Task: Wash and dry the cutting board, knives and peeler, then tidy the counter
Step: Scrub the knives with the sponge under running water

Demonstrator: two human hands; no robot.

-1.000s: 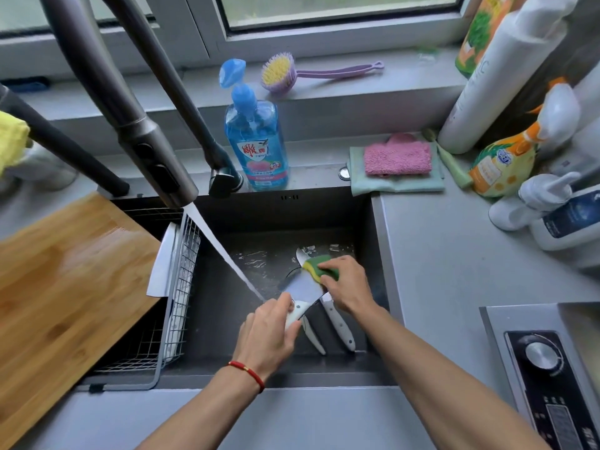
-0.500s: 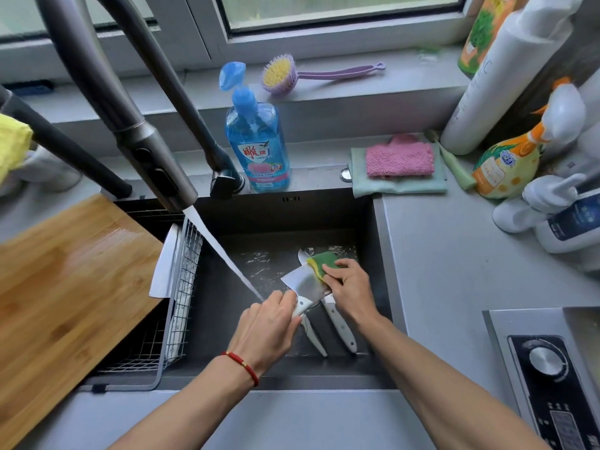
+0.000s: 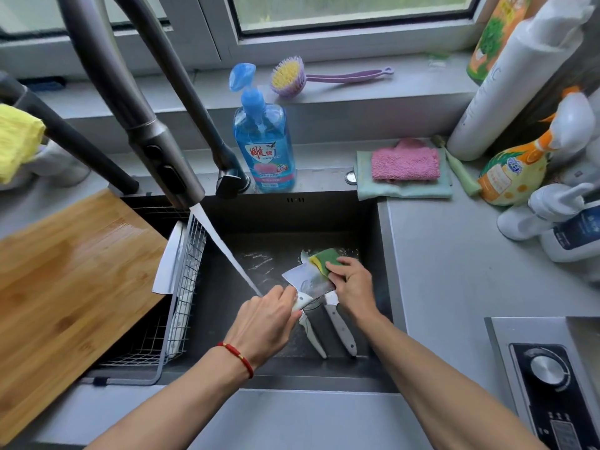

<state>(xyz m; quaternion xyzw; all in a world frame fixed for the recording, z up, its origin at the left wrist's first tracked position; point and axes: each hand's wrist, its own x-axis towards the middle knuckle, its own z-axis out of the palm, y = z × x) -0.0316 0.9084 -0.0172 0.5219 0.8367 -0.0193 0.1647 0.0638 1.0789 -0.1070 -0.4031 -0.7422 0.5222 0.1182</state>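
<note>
Over the dark sink [image 3: 383,241] my left hand [image 3: 264,323] grips the white handle of a broad cleaver [image 3: 306,279], blade pointing away. My right hand [image 3: 352,285] holds a green and yellow sponge [image 3: 324,259] against the blade's far right side. Two smaller knives [image 3: 339,329] with pale handles lie on the sink floor under my hands. Water from the faucet [image 3: 162,164] streams down to my left hand. The wet wooden cutting board [image 3: 65,287] rests over the sink's left side. The peeler is not visible.
A wire rack [image 3: 181,300] with a white item hangs inside the sink's left part. Blue dish soap [image 3: 264,151] stands behind the sink, folded pink and green cloths [image 3: 404,170] to its right. Spray bottles [image 3: 519,164] crowd the right counter; a stove [image 3: 552,384] sits at lower right.
The sponge has moved slightly along the cleaver blade, toward its far right edge. My left hand keeps its grip on the handle under the running water.
</note>
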